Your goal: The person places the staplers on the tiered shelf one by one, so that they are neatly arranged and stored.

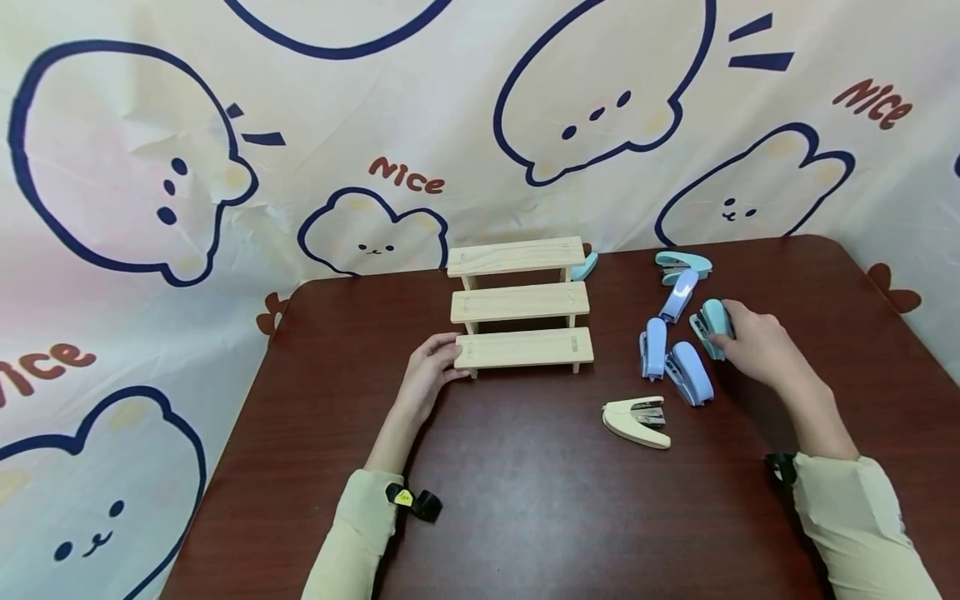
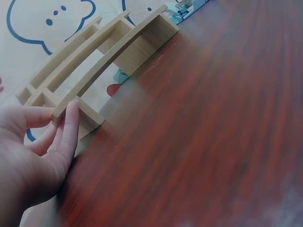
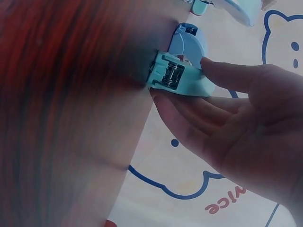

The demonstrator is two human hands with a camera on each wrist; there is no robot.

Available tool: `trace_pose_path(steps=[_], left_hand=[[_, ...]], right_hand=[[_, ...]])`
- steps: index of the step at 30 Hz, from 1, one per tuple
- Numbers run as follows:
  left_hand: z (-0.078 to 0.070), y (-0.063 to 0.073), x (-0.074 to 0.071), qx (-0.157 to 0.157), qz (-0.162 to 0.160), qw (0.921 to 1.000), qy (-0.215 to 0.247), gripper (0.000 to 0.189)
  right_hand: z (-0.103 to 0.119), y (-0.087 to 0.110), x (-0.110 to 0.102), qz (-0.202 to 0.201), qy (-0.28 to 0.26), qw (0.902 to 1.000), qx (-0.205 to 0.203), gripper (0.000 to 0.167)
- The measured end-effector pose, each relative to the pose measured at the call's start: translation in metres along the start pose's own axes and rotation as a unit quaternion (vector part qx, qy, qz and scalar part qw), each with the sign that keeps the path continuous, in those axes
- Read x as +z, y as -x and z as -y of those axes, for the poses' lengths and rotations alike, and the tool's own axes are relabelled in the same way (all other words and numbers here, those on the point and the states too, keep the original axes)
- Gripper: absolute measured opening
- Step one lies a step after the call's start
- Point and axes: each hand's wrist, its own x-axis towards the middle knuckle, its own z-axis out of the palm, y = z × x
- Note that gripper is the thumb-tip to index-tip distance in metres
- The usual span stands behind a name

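Note:
A three-step wooden shelf (image 1: 525, 348) stands at the middle back of the table. At the left end of its lowest step, my left hand (image 1: 431, 375) grips the board; the left wrist view shows the fingers (image 2: 71, 125) around that corner. Over on the right, my right hand (image 1: 761, 343) holds a teal stapler (image 1: 716, 323) between thumb and fingers. In the right wrist view this stapler (image 3: 194, 82) has its metal spring end facing the camera and is at the tabletop; whether it touches is unclear.
Left of the right hand lie blue-purple staplers (image 1: 654, 348), with a teal stapler (image 1: 693, 263) behind them. A cream stapler (image 1: 630, 421) lies nearer the front. Part of another teal object (image 1: 587, 267) shows behind the shelf. A patterned cloth (image 1: 360, 100) hangs at the table's back edge.

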Motion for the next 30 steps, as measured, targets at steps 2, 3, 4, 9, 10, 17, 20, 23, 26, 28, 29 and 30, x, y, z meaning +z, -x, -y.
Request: trace_pose_path(steps=[2,3,4,9,10,17,20,23,26,28,29,30], left_hand=[[0.0,0.0,0.0,-0.001,0.0,1.0,0.004,0.036],[0.001,-0.001,-0.001,-0.001,-0.001,1.0,0.005,0.036],[0.001,-0.001,-0.001,-0.001,-0.002,1.0,0.006,0.036],[0.002,0.001,-0.001,0.001,-0.006,0.9999,0.013,0.036],[0.002,0.001,-0.001,0.001,-0.006,0.9999,0.014,0.036],[0.002,-0.001,0.001,0.001,-0.002,0.9999,0.01,0.035],[0.001,-0.002,0.002,0.0,-0.001,1.0,0.008,0.032],[-0.001,-0.002,0.003,-0.002,0.0,1.0,0.006,0.03],[-0.001,-0.002,0.003,0.0,0.002,1.0,0.001,0.03],[-0.001,-0.003,0.002,0.001,0.002,1.0,-0.002,0.03],[-0.001,-0.003,0.002,0.001,0.001,1.0,-0.003,0.03],[-0.001,-0.003,0.002,0.002,0.0,1.0,-0.004,0.031]], right_hand=[[-0.001,0.0,0.001,-0.001,0.001,1.0,0.0,0.062],[-0.001,-0.001,0.001,-0.001,0.001,1.0,0.0,0.061],[-0.001,-0.001,0.001,-0.001,0.002,1.0,-0.001,0.061],[-0.002,-0.003,-0.001,-0.01,0.004,0.9999,-0.011,0.053],[-0.003,-0.003,-0.001,-0.012,0.002,0.9999,-0.01,0.051],[-0.008,0.001,-0.01,-0.033,-0.034,0.9989,-0.005,0.042],[-0.009,0.004,-0.015,-0.048,-0.052,0.9975,-0.004,0.045],[-0.009,0.007,-0.019,-0.054,-0.111,0.9922,0.016,0.049],[-0.009,0.008,-0.023,-0.052,-0.224,0.9721,0.048,0.051],[-0.009,0.008,-0.025,-0.052,-0.342,0.9361,0.061,0.038],[-0.009,0.008,-0.027,-0.049,-0.408,0.9095,0.063,0.029],[-0.01,0.008,-0.028,-0.044,-0.472,0.8783,0.059,0.021]])
